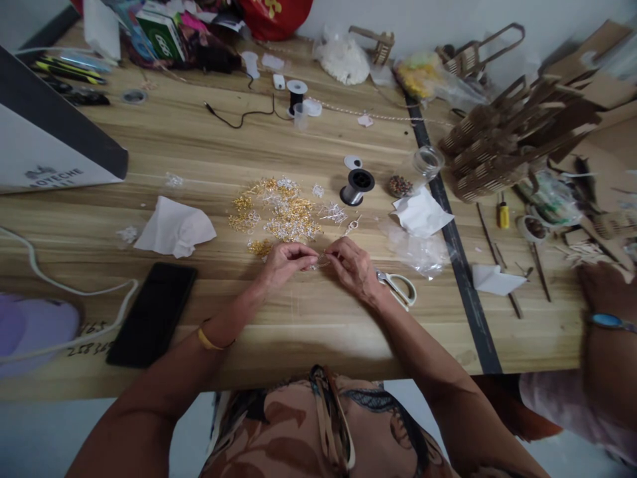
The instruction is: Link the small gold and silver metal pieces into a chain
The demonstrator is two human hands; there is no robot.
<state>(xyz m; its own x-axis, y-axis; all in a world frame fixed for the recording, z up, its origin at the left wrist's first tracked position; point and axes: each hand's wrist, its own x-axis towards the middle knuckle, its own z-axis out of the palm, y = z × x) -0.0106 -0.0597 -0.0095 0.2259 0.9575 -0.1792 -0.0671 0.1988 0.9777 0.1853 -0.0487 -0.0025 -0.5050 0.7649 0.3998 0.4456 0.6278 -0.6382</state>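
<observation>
Patterned cloth point(271, 428) of the person's top comes nearest the camera, close up to the near edge of the table point(308, 332), probably so that both arms can lie over the wood and steady the fingers. Just in from that edge, about midway along it, the left hand point(287, 262) and the right hand point(353, 267) face each other, almost touching. Each is nearly closed, thumb against finger in a narrow pinch, with a thin chain point(322, 264) held at the fingertips between them; so slight a thing seems to call for tips rather than palms. Exactly which links each hand grips is too small to tell.

Just beyond the hands, toward the far edge, lies a loose pile of gold and silver bits point(293, 216), spread thin perhaps so that single pieces show. Scissors point(402, 290) lie beside the right wrist and a wire spool point(354, 192) stands farther toward the far edge, both likely put there for easy reach. Near the table's near left corner a black phone point(154, 312) lies flat, perhaps to keep it out of the hands' way. Off to the right, beyond a dark strip point(470, 285), is a co-worker's hand point(603, 289) with a blue band point(607, 320) at the wrist
</observation>
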